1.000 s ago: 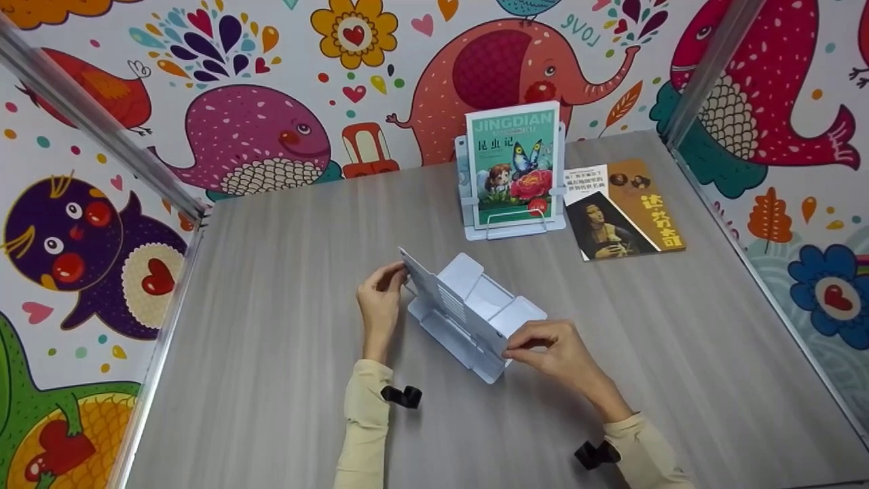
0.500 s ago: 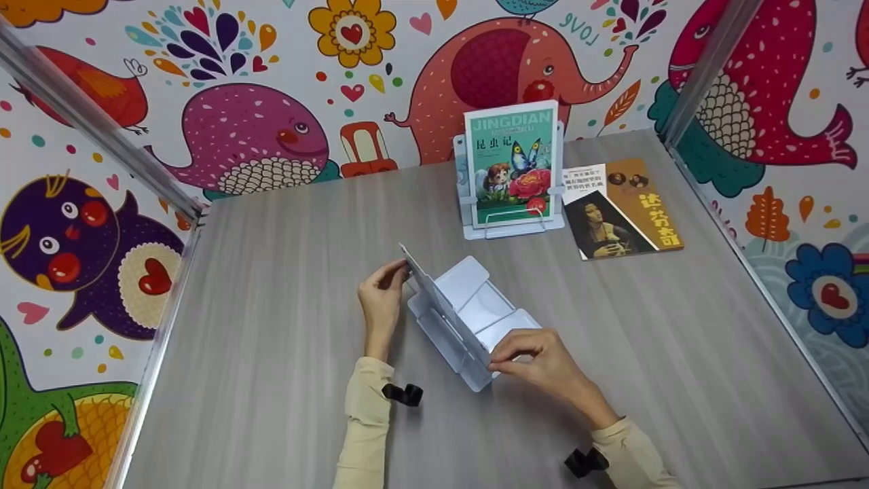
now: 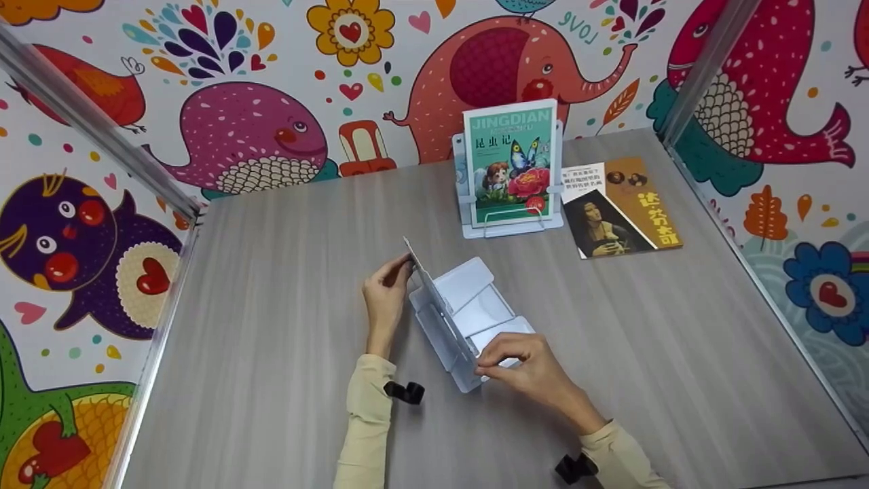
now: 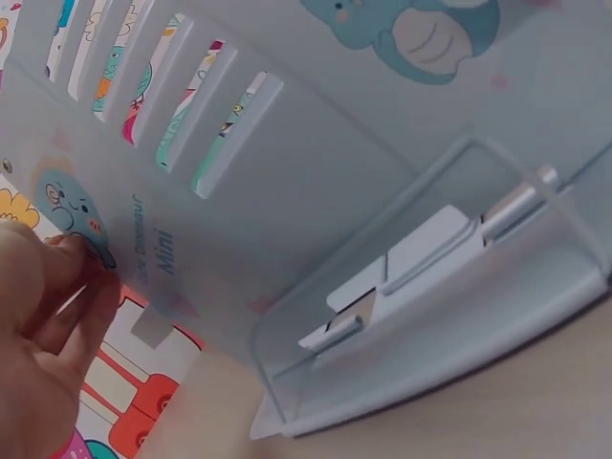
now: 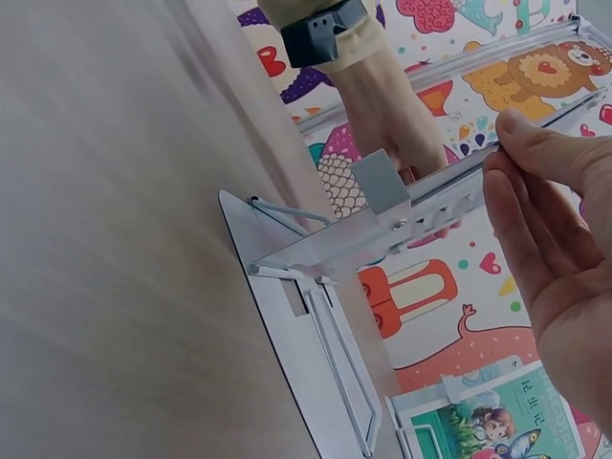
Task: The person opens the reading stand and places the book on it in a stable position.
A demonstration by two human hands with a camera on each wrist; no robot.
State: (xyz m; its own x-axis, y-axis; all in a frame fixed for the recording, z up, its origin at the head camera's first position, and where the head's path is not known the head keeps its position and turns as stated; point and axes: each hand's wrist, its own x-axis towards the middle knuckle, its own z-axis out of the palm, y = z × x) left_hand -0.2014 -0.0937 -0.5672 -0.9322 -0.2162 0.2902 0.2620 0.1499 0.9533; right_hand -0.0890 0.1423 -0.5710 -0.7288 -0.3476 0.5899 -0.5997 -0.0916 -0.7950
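Note:
A pale blue-grey metal book stand [image 3: 440,326] rests on the table in the head view, its back panel raised from a flat base plate [image 3: 483,309]. My left hand [image 3: 385,299] pinches the panel's far left edge between thumb and fingers. At the opposite edge, my right hand [image 3: 523,363] pinches the near corner. The panel [image 4: 287,182] carries slots, cartoon dinosaurs and lettering in the left wrist view, with a wire page holder at its foot. From the right wrist view, the base plate [image 5: 287,344] and its folded wire support [image 5: 339,354] show from the side.
Behind, a second stand [image 3: 468,229] props up a green-covered book [image 3: 512,170]. To its right a brown and white book [image 3: 655,217] lies flat. Cartoon-printed walls [image 3: 244,41] enclose the back and sides of the grey wooden table [image 3: 271,285].
The stand has turned on the table, its near end swinging left and towards me, so the panel looks more edge-on. My right hand moved left with it; my left hand shifted slightly.

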